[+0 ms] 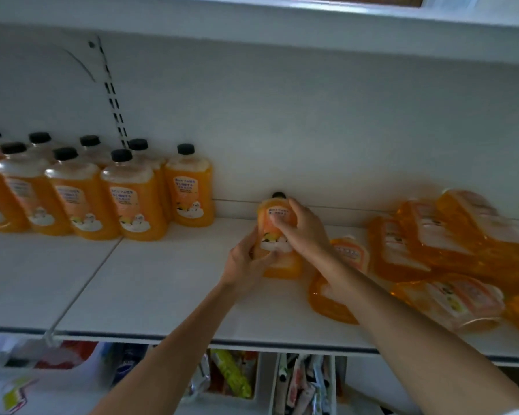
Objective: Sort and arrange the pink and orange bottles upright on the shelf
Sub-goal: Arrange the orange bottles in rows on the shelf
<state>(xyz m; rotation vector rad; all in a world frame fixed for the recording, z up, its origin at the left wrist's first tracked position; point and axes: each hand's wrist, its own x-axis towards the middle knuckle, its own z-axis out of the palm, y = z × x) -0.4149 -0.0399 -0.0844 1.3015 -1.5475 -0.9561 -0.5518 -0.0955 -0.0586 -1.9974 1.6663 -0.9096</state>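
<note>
An orange bottle [277,226] with a black cap stands upright in the middle of the white shelf [150,283]. My left hand [249,262] grips its lower left side. My right hand [303,229] wraps over its upper right side. At the left, several orange bottles [132,196] stand upright in rows. On the right, several more orange bottles [450,241] lie on their sides in a heap. I see no pink bottles.
The shelf above [282,28] overhangs closely. A slotted upright rail [114,100] runs down the back wall. Below the shelf edge, bins [300,384] hold packets and small goods. Bare shelf lies between the upright rows and the held bottle.
</note>
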